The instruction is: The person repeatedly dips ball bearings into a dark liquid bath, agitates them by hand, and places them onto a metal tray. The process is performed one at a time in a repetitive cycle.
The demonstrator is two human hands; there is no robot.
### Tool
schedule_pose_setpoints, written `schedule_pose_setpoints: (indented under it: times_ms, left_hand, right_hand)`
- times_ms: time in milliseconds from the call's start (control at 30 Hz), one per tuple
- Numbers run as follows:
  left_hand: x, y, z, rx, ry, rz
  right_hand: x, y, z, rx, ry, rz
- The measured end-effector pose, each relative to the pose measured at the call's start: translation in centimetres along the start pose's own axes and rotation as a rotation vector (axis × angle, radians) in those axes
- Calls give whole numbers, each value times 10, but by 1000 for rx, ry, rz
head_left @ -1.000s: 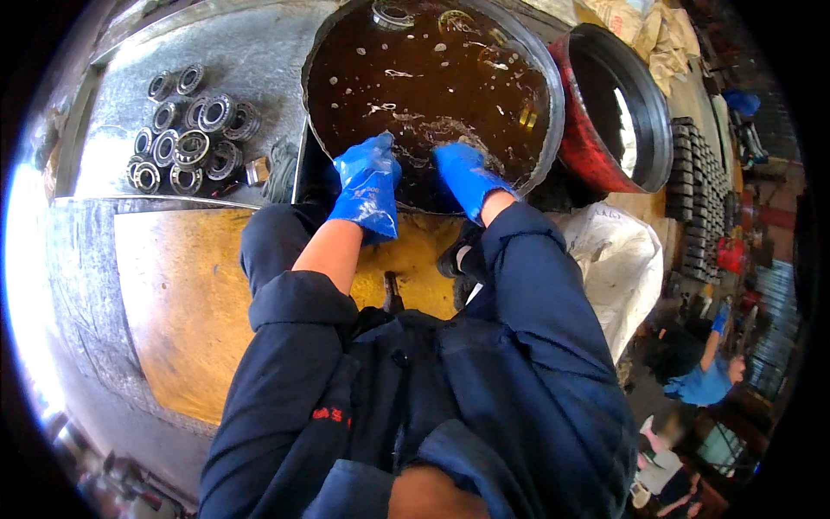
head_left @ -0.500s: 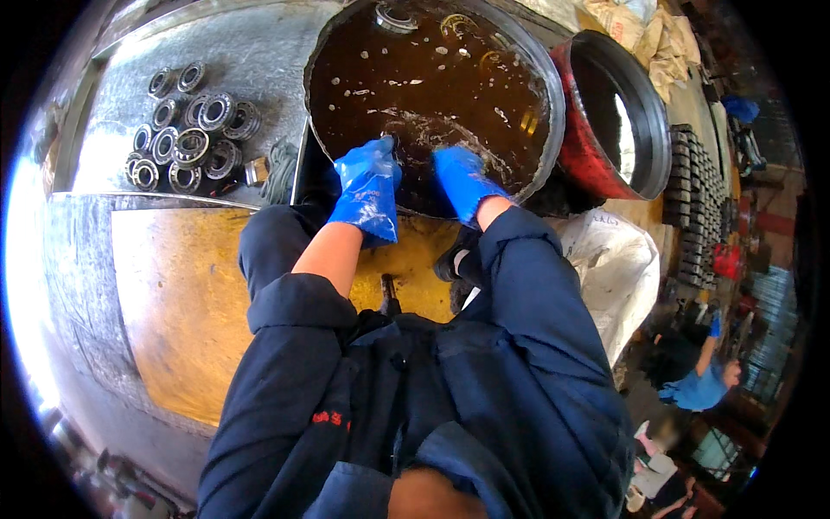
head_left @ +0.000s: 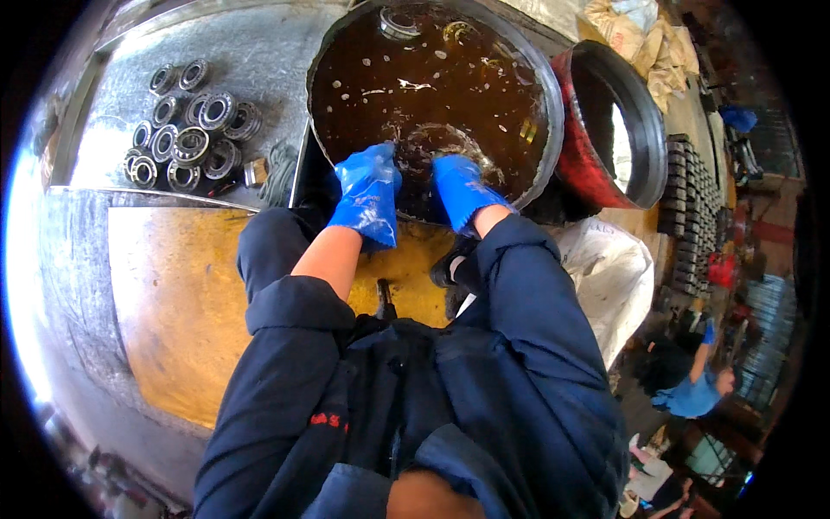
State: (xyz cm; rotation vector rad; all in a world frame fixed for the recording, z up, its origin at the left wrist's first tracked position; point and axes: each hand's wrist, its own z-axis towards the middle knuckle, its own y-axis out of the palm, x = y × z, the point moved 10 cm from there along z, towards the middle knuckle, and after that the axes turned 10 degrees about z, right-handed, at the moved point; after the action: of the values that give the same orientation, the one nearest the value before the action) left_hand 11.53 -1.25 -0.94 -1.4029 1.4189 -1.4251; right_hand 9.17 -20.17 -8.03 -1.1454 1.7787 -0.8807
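Note:
A round metal tub [head_left: 553,112] of brown liquid stands in front of me. My left hand [head_left: 367,177], in a blue rubber glove, is at its near rim with the fingers curled closed; whatever they hold is hidden. My right hand [head_left: 456,180], gloved the same way, dips into the liquid, and its fingers are lost below the surface. Foam and ripples lie between and beyond the two hands. One ring-shaped bearing [head_left: 399,24] shows at the far side of the tub, and fainter yellowish rings lie under the liquid.
Several steel bearings [head_left: 191,145] are heaped on a metal tray [head_left: 251,69] at the left, near a grey-green cloth [head_left: 278,177]. A red drum [head_left: 577,156] adjoins the tub. Right of me lie a white sack [head_left: 616,277] and stacked dark metal parts [head_left: 687,208]. A co-worker [head_left: 692,394] is farther right.
My right hand has shifted slightly down and toward me, and the rippled foam beyond it has spread. My left hand stays by the rim with a small drop.

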Motion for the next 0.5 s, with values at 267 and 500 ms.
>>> schedule_pose_setpoints:
  times_ms: [267,500]
  left_hand:
    - [-1,-3,-3,-37,2,-13]
    - [8,5,-1,55,49,-65]
  right_hand:
    - [-31,7,8,-283,27,-238]
    - [-13,9,8,-43,-131,-17]
